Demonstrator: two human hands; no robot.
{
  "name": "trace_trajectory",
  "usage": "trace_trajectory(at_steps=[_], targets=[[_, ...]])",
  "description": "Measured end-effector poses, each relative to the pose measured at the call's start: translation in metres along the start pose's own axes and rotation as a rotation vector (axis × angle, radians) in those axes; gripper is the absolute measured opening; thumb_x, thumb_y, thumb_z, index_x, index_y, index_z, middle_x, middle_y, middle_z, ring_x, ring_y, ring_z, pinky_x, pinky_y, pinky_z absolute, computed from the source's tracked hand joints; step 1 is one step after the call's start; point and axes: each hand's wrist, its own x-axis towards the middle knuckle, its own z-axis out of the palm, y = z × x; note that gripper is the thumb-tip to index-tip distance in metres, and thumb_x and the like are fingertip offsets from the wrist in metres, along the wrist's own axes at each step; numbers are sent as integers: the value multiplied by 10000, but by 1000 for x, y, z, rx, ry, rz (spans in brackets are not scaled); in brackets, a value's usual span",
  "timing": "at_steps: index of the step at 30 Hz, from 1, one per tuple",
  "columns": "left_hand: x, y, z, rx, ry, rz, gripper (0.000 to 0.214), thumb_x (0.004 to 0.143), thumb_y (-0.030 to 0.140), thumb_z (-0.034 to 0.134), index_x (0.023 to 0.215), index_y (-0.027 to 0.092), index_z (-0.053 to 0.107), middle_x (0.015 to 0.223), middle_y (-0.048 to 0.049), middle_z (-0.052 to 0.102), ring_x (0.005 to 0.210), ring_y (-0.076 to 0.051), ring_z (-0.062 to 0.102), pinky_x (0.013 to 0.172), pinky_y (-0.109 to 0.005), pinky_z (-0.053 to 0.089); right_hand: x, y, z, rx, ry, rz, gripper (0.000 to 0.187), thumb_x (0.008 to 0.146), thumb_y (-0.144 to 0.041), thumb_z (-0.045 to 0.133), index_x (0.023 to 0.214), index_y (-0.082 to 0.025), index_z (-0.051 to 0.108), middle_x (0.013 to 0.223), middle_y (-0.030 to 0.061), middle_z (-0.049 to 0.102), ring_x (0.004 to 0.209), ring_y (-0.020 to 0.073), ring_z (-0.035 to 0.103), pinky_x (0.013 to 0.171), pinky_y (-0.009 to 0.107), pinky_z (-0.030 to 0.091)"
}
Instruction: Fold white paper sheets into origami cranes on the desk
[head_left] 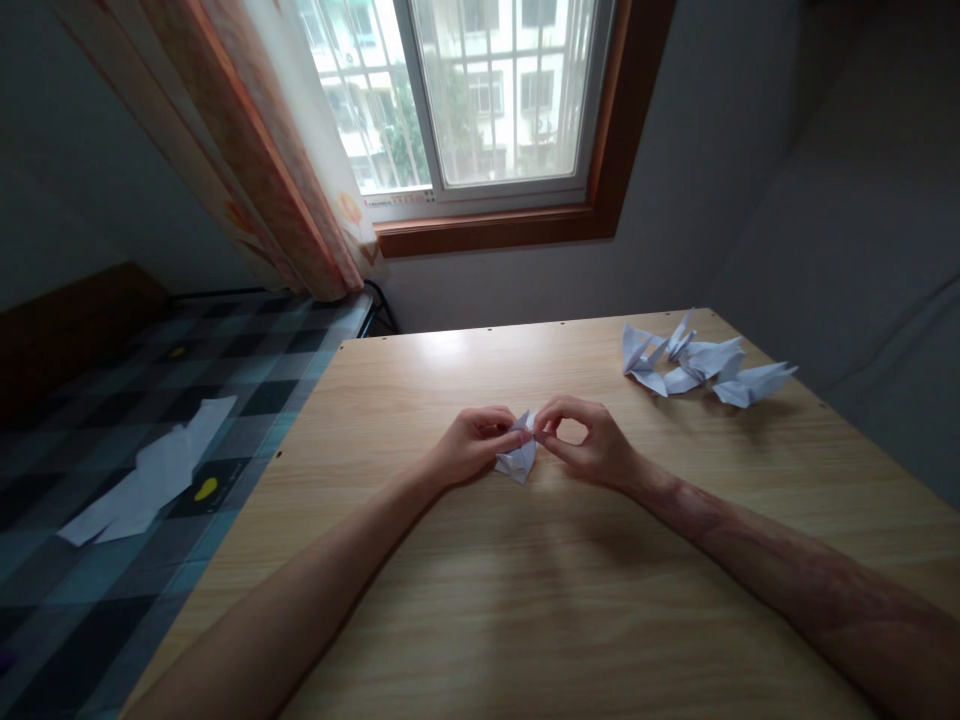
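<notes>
Room, head view: wood-grain table [412,610] below window [499,95], checked bedding [97,400] at left. Left hand [474,445] pinching folded white paper [516,463] mid-table; right hand [589,440], thumb and forefinger ringed, pinching its edge. Folded paper pieces [701,362] clustered at table's far right.

Left hand [469,447] and right hand [598,445] pinch close together.

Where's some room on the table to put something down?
There's bare wood on the table between the left forearm and right forearm; another patch lies beyond the left hand and right hand, toward the window, left of the origami figures. It's crowded far right, where those figures bunch together, and mid-table, where both hands pinch a folded paper piece.
</notes>
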Motion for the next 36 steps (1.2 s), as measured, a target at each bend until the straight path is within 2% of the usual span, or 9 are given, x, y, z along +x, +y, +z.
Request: trace_trajectory(at_steps=[4, 9, 15, 22, 26, 29, 33, 36], targets=[[-1, 1, 2, -69, 16, 6, 339, 865, 448, 920, 898, 116, 855, 955, -101, 737, 858, -181, 672, 738, -275, 528, -1, -1, -1, 4, -9, 24, 26, 992, -226, 755, 967, -223, 758, 905, 39, 770, 761, 187, 683, 751, 348, 588], [-2, 3, 3, -45, 51, 10, 326, 858, 441, 925, 882, 124, 854, 970, -111, 728, 896, -194, 671, 731, -271, 557, -2, 3, 1, -29, 21, 69, 86, 1011, -288, 757, 954, -224, 748, 897, 37, 776, 769, 193, 688, 758, 346, 577], [-3, 6, 5, 11, 68, 59, 338, 861, 445, 921, 838, 121, 825, 923, -97, 712, 858, -179, 656, 694, -251, 558, -1, 7, 2, -48, -36, 110, 136, 1044, -298, 684, 980, -221, 776, 902, 41, 797, 803, 199, 708, 765, 326, 575], [-4, 5, 5, 125, 70, 134, 315, 906, 426, 886, 840, 125, 823, 902, -110, 719, 841, -181, 662, 683, -253, 537, 0, 5, 0, 10, -58, 164, 156, 1046, -328, 692, 957, -215, 754, 900, 34, 775, 825, 194, 702, 792, 320, 569], [-3, 3, 4, 188, 85, 164, 308, 915, 413, 876, 814, 130, 807, 865, -92, 710, 789, -165, 646, 689, -261, 529, -1, 5, 1, 16, -7, 147, 143, 1039, -350, 720, 979, -221, 730, 938, 39, 762, 833, 194, 684, 797, 324, 561], [-3, 4, 6, 217, 105, 183, 298, 920, 402, 869, 809, 134, 802, 854, -85, 707, 772, -157, 633, 682, -258, 518, -1, 7, 1, -1, 9, 151, 171, 1040, -356, 717, 938, -218, 722, 886, 27, 750, 811, 189, 678, 787, 316, 549], [-3, 4, 8, 262, 109, 230, 274, 932, 372, 855, 801, 137, 802, 831, -80, 708, 752, -147, 615, 662, -247, 500, 0, 6, 0, 10, -66, 182, 227, 1052, -340, 682, 875, -205, 725, 798, 12, 730, 752, 176, 660, 717, 290, 515], [-3, 4, 9, 277, 104, 251, 261, 935, 367, 850, 813, 140, 806, 832, -79, 713, 745, -145, 615, 650, -242, 500, 1, 4, -1, 40, -93, 171, 232, 1064, -349, 665, 893, -201, 716, 808, 13, 725, 760, 174, 651, 717, 285, 509]])
